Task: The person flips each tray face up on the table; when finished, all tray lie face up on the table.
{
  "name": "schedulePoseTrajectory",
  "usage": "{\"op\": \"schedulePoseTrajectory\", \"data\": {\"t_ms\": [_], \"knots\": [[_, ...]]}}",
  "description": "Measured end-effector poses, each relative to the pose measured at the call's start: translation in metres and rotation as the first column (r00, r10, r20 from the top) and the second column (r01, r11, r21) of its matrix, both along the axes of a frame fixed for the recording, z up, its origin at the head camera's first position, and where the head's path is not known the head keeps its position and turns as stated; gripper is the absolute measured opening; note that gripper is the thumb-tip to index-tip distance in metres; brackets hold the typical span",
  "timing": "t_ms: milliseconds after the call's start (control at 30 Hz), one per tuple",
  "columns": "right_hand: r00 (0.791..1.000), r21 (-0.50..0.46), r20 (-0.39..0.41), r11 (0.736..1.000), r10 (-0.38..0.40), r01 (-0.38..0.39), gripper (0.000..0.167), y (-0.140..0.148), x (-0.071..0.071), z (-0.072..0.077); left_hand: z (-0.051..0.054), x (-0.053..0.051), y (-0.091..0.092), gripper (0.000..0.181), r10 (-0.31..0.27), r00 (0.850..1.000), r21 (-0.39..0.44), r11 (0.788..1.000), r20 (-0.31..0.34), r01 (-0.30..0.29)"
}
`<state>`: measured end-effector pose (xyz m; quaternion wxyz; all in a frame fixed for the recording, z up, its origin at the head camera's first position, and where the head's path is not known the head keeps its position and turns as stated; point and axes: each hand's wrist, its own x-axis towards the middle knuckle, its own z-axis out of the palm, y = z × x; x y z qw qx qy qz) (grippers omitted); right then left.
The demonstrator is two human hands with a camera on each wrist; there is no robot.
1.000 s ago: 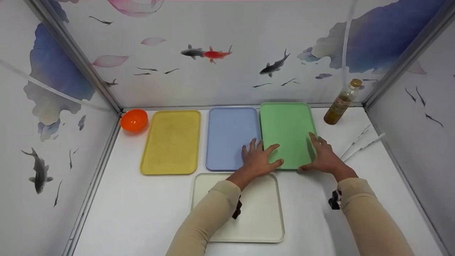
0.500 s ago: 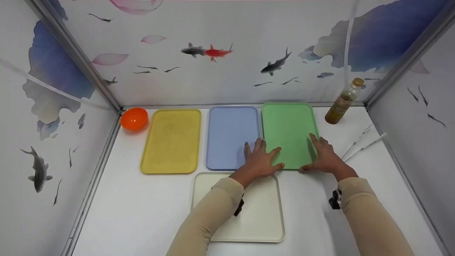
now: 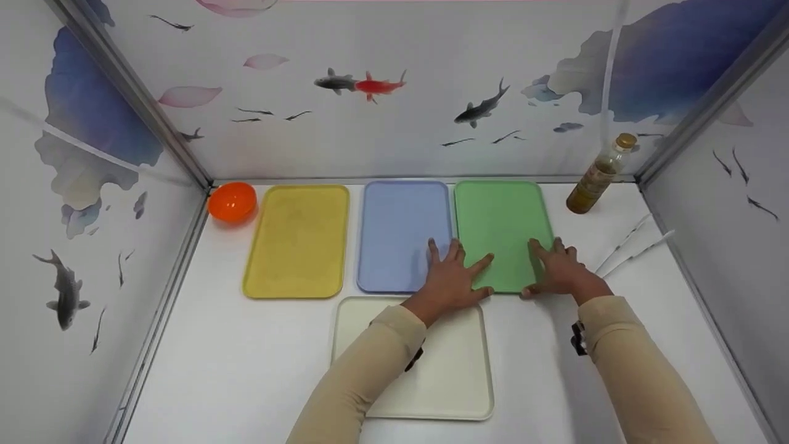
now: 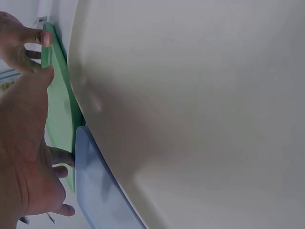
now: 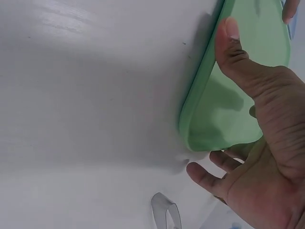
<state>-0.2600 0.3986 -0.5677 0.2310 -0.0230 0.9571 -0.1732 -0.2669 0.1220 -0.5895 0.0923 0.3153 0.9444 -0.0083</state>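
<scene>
A green tray (image 3: 502, 222) lies at the back right of the table, close beside a blue tray (image 3: 404, 228). My left hand (image 3: 453, 280) is spread at the corner where these two trays meet, with its fingers at the green tray's left edge and its thumb over the near edge. At the green tray's near right corner is my right hand (image 3: 560, 271). Its thumb is by the near edge and its other fingers spread along the right side. A cream tray (image 3: 431, 376) lies nearer the person, partly under the left forearm.
A yellow tray (image 3: 296, 240) and an orange bowl (image 3: 232, 203) sit at the back left. A bottle (image 3: 595, 179) of brown liquid stands at the back right. Two thin pale strips (image 3: 638, 253), perhaps tongs, lie beside the right hand. Walls (image 3: 382, 142) enclose the table.
The green tray's far edge has come slightly toward the person and is now about level with the blue tray's. The right hand has shifted a little left. The head view has tilted slightly.
</scene>
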Motion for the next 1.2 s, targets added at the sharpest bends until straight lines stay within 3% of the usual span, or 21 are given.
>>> {"op": "schedulePoseTrajectory", "data": {"t_ms": [300, 500, 800, 900, 1000, 1200], "knots": [[0.999, 0.13, 0.035, 0.991, 0.031, -0.035, 0.128, -0.007, -0.001, 0.013, -0.013, 0.005, 0.001, 0.068, -0.019, 0.999, 0.042, 0.999, -0.036, 0.02], [0.998, 0.146, 0.063, 0.988, 0.032, -0.041, 0.131, -0.009, -0.004, 0.012, -0.014, 0.006, -0.002, 0.068, -0.012, 0.997, 0.027, 1.0, -0.075, 0.014], [0.997, 0.166, 0.072, 0.985, 0.033, -0.045, 0.129, -0.016, -0.004, 0.006, -0.022, 0.007, 0.0, 0.081, -0.001, 1.0, 0.093, 0.996, 0.027, -0.002], [0.997, 0.176, 0.075, 0.983, 0.032, -0.045, 0.127, -0.02, -0.004, 0.007, -0.018, 0.004, -0.001, 0.083, 0.041, 0.998, 0.14, 0.989, 0.042, -0.047], [0.997, 0.192, 0.072, 0.981, 0.027, -0.041, 0.127, -0.022, -0.005, 0.01, -0.009, -0.003, -0.01, 0.082, 0.086, 0.996, 0.194, 0.977, 0.014, -0.087], [0.997, 0.181, 0.079, 0.983, 0.02, -0.034, 0.127, -0.02, -0.009, 0.011, 0.006, -0.023, -0.057, 0.079, 0.185, 0.982, 0.311, 0.936, -0.034, -0.166]]}}
